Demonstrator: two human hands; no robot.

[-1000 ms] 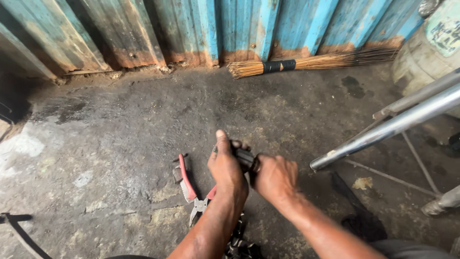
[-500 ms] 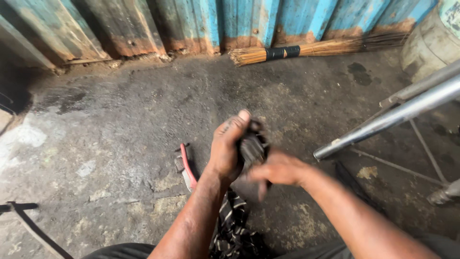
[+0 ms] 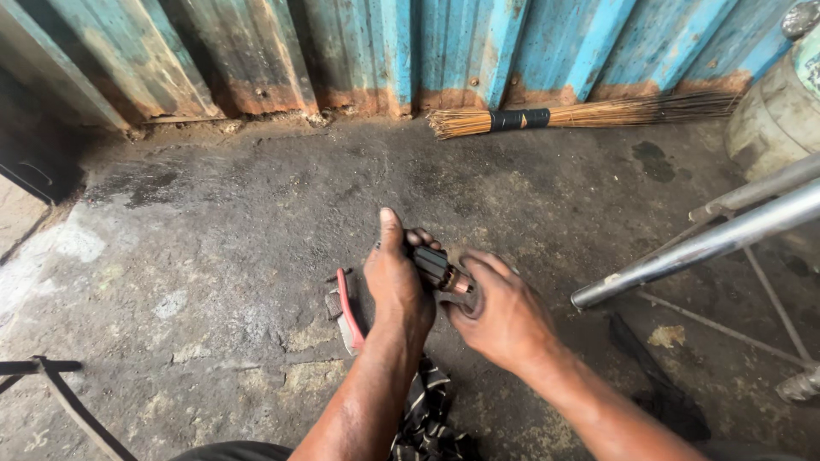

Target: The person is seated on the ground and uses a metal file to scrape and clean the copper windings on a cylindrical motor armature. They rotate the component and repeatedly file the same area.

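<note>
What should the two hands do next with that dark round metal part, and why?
Probably keep the left hand gripping the dark cylindrical metal part steady while the right hand works its coppery end. Both hands already hold it above the concrete floor, and the red-handled pliers lie unused beside them.

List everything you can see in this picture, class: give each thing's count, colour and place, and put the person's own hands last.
corrugated metal wall: one, blue with rust, along the top
broom: one, straw-coloured with a dark band, lying at the wall's foot
concrete floor: one, grey and stained
metal pipe: one, silver, slanting in from the right
drum: one, pale grey-green, top right
pliers: one, red handles, on the floor beside the left hand
striped cloth: one, black and white, bottom centre
cylindrical metal part: one, dark with a coppery end, held between both hands
left hand: one, gripping the part
right hand: one, on the part's coppery end
</note>
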